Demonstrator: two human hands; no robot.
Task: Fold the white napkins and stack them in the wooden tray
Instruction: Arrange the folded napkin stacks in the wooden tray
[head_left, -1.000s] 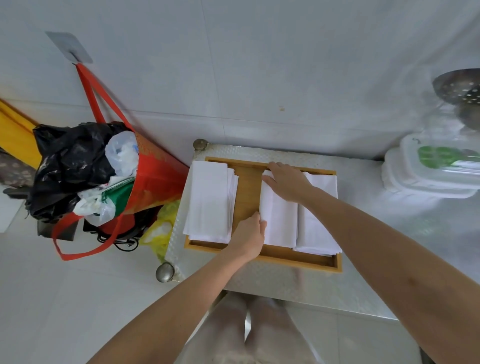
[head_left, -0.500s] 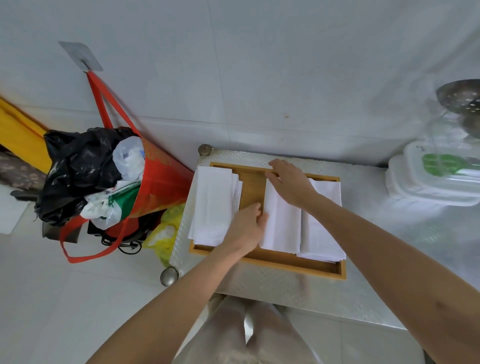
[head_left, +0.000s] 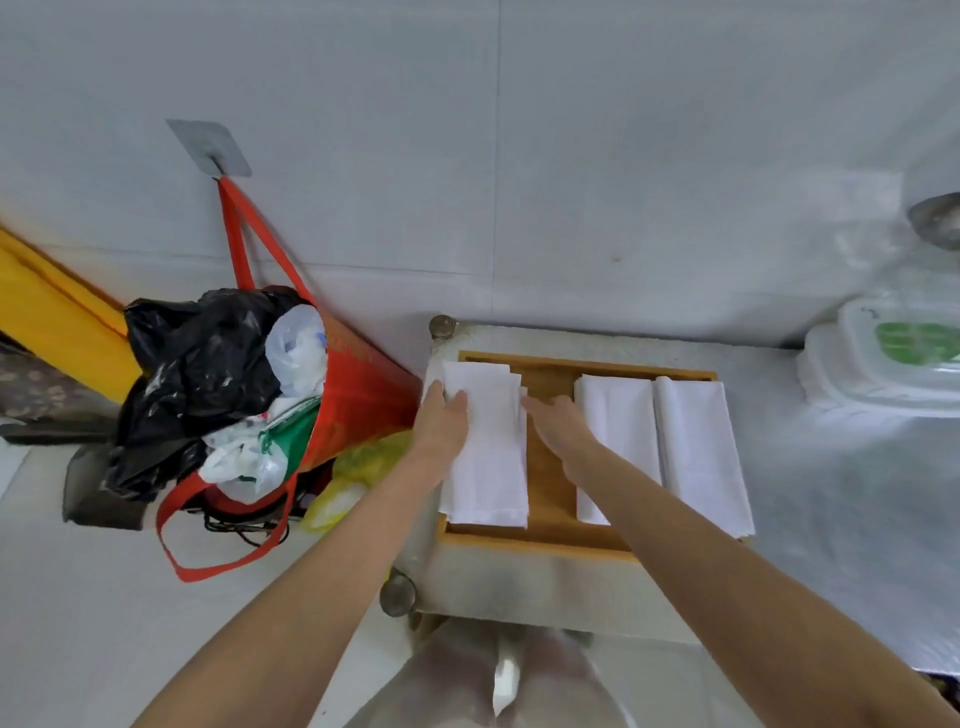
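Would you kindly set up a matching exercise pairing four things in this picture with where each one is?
Things:
1. left hand
2. right hand
3. red bag
4. wooden tray

Places:
A. hanging from a wall hook, left of the table
B. on the tabletop, holding napkin stacks
C. on the left edge of the left napkin stack
D. over the bare wood between the stacks

Pairs: 1-C, 2-D, 3-A, 4-B

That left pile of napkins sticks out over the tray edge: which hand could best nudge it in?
Probably the left hand: it rests flat on the left napkin pile's outer side. The right hand touches its inner edge.
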